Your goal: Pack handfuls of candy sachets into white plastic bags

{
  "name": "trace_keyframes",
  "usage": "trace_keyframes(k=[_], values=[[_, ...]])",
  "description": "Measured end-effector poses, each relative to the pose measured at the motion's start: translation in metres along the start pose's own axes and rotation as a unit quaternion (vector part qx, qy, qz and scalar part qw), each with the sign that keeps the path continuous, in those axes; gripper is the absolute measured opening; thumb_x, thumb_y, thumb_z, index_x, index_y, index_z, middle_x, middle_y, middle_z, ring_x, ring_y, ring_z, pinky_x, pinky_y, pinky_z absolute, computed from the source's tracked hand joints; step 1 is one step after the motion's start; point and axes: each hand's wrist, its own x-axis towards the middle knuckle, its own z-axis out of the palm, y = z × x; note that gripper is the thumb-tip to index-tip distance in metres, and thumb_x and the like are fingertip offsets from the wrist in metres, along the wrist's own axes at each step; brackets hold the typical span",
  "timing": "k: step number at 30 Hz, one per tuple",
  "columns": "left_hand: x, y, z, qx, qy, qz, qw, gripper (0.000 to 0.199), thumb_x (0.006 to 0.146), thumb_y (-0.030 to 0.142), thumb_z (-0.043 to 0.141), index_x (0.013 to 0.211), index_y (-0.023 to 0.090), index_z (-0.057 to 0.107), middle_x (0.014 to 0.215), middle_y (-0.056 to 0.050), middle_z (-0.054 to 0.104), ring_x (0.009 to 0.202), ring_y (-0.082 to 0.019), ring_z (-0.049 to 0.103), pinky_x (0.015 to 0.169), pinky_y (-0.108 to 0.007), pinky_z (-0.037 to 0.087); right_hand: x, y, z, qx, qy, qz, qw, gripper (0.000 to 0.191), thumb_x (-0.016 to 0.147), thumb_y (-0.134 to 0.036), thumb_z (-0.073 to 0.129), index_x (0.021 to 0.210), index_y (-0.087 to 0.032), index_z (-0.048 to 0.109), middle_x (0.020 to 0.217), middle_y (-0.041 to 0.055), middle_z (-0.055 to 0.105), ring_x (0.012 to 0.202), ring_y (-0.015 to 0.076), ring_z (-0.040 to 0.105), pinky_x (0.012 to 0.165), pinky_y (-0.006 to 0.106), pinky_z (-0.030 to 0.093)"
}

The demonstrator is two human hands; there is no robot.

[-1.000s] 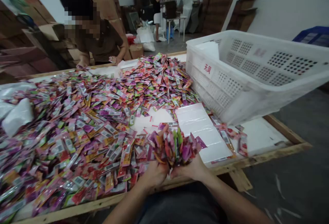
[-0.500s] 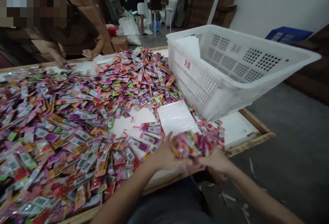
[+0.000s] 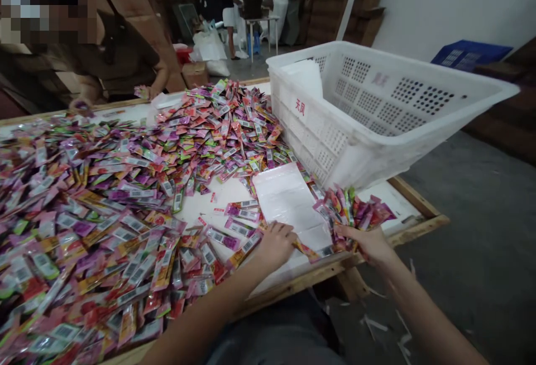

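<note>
My right hand [image 3: 368,244] is closed round a bunch of colourful packets [image 3: 352,209] by the table's front right edge. Fingers bent, my left hand [image 3: 276,245] rests at the lower left edge of a white plastic bag [image 3: 291,200] that lies flat on the table. An orange and pink packet [image 3: 307,250] pokes out from under or beside its fingertips; whether the hand grips it is hard to see. Left of that hand lie several purple packets [image 3: 226,236], next to a large heap of mixed packets [image 3: 138,186].
A white perforated basket [image 3: 335,130] leans at the back right of the wood-edged table [image 3: 422,225], white sheets inside it. Across the table a person [image 3: 121,58] holds packets. Another person [image 3: 228,8] stands far back by a small table.
My hands have moved apart. The packet bunch, earlier between both, is now in my right hand, further right. My left hand has come down by the white bag, which is more exposed.
</note>
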Motion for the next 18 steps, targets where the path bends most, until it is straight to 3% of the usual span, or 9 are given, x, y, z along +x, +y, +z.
trace_keyframes(k=[2,3,5,7,10,14,16,18], values=[[0.0,-0.001,-0.009,-0.138,0.063,-0.077,0.985,0.021,0.088,0.026,0.036,0.087,0.018,0.056,0.083,-0.005,0.06,0.082,-0.018,0.054,0.08,-0.035,0.042,-0.005,0.002,0.007,0.066,-0.083,0.075,0.992,0.03,0.044,-0.033,0.078,0.06,-0.016,0.06,0.048,-0.0007,0.06,0.038,0.0131,0.051,0.035,0.025,0.044],[0.0,0.002,-0.013,-0.216,0.093,-0.12,0.965,0.027,0.09,0.03,0.03,0.087,0.019,0.055,0.077,-0.004,0.059,0.076,-0.017,0.054,0.075,-0.032,0.043,-0.008,0.003,0.012,0.086,-0.111,0.109,0.984,0.03,0.043,-0.035,0.078,0.056,-0.016,0.059,0.045,-0.0009,0.058,0.035,0.0118,0.049,0.033,0.023,0.042],[0.0,0.015,-0.019,-0.341,0.142,-0.171,0.913,0.035,0.091,0.035,0.022,0.09,0.018,0.054,0.075,-0.003,0.059,0.072,-0.015,0.055,0.072,-0.03,0.045,-0.016,0.005,0.025,0.119,-0.132,0.139,0.974,0.031,0.039,-0.036,0.079,0.048,-0.015,0.058,0.041,-0.0008,0.056,0.033,0.0101,0.047,0.031,0.021,0.04],[0.0,0.031,-0.021,-0.389,0.178,-0.18,0.886,0.035,0.09,0.033,0.022,0.095,0.018,0.054,0.089,-0.005,0.06,0.085,-0.016,0.055,0.082,-0.032,0.044,-0.024,0.007,0.04,0.149,-0.132,0.143,0.97,0.031,0.036,-0.036,0.079,0.043,-0.015,0.057,0.039,-0.0008,0.055,0.032,0.0096,0.047,0.03,0.019,0.038],[-0.001,0.05,-0.022,-0.312,0.211,-0.194,0.906,0.03,0.087,0.023,0.027,0.09,0.017,0.056,0.125,-0.011,0.048,0.12,-0.021,0.038,0.103,-0.045,0.028,-0.033,0.011,0.056,0.177,-0.142,0.147,0.963,0.028,0.037,-0.035,0.078,0.042,-0.015,0.058,0.038,-0.0014,0.054,0.032,0.0092,0.047,0.03,0.019,0.038],[-0.004,0.059,-0.034,-0.15,0.145,-0.155,0.966,0.027,0.083,0.02,0.034,0.069,0.015,0.058,0.147,-0.006,0.016,0.134,-0.031,0.005,0.105,-0.058,0.009,-0.037,0.018,0.049,0.174,-0.175,0.211,0.946,0.031,0.034,-0.038,0.076,0.037,-0.015,0.056,0.035,-0.0003,0.052,0.029,0.0091,0.045,0.027,0.018,0.034],[-0.003,0.06,-0.041,-0.104,0.105,-0.121,0.981,0.027,0.084,0.024,0.035,0.077,0.017,0.061,0.148,-0.004,0.013,0.134,-0.032,0.003,0.104,-0.06,0.008,-0.037,0.018,0.038,0.168,-0.171,0.221,0.945,0.032,0.034,-0.04,0.074,0.036,-0.015,0.054,0.034,0.0001,0.051,0.028,0.0094,0.044,0.027,0.019,0.034],[0.0,0.057,-0.041,-0.093,0.07,-0.099,0.988,0.033,0.088,0.031,0.031,0.108,0.021,0.055,0.146,-0.006,0.021,0.133,-0.029,0.015,0.104,-0.058,0.016,-0.034,0.014,0.021,0.133,-0.147,0.171,0.965,0.031,0.038,-0.041,0.072,0.037,-0.016,0.054,0.034,0.0003,0.051,0.029,0.0107,0.045,0.028,0.02,0.037]])
